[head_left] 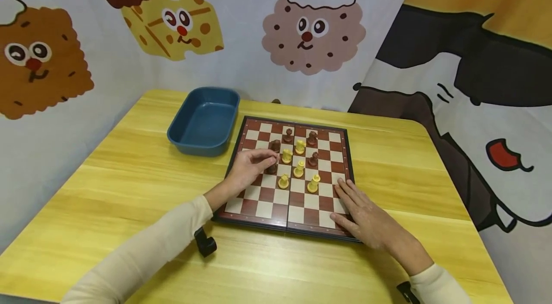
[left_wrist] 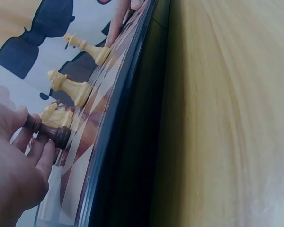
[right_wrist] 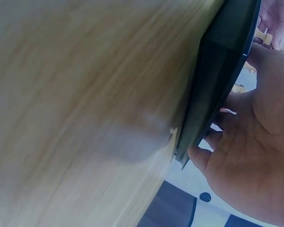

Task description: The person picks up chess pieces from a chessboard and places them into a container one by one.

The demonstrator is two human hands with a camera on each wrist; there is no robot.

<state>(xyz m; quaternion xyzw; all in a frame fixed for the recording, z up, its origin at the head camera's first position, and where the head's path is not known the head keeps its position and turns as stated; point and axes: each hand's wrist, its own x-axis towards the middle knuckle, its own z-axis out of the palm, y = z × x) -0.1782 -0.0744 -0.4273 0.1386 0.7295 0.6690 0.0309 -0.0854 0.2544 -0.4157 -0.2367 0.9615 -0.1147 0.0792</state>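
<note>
My left hand point(head_left: 246, 170) is over the left half of a red-and-white chessboard point(head_left: 267, 208). Its thumb and fingers pinch a dark brown chess piece point(left_wrist: 57, 135) near the top, which they hide; the base is at the board surface. Several pale yellow chess pieces stand mid-board, including a tall one point(head_left: 313, 183) nearer the right and a knight point(head_left: 286, 156) close to my left fingertips. Other dark pieces point(head_left: 312, 138) stand farther back. Palm down, my right hand point(head_left: 364, 215) rests on the board's near right corner, fingers extended and holding no piece.
A blue plastic tray point(head_left: 172, 137) stands on the wooden table point(head_left: 108, 179), just left of the board's far corner. A fold line crosses the board's middle. Behind the table hangs a cartoon-printed cloth point(head_left: 241, 31).
</note>
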